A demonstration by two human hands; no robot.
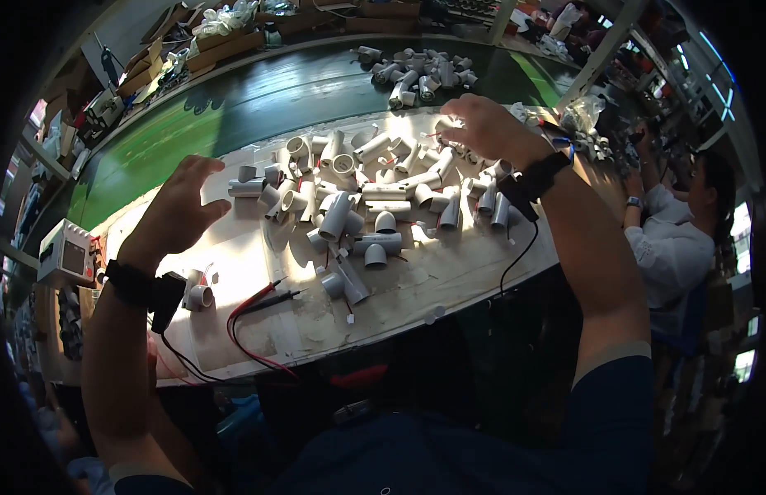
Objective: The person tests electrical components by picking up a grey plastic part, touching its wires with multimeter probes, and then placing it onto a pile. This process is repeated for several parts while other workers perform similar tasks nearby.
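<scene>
A spread of light grey plastic tube-shaped parts (383, 192) covers the middle of the worktable (234, 272); some are elbow-shaped, and a few trail thin wires with small connectors. Left of the pile, my left hand (181, 206) is raised with thumb and fingers apart and nothing between them. Over the pile's far right edge hovers my right hand (494, 130), fingers bent but parted from the thumb, with nothing seen in it. A small grey part (200, 297) lies by my left wrist. Red and black test probes (272, 295) rest near the table's front.
Beyond the table runs a green belt (136, 177) carrying another heap of grey parts (420, 73). A white boxy instrument (67, 252) stands at the left end. On the right sits a person in a white top (672, 231). Cardboard boxes (226, 45) line the far side.
</scene>
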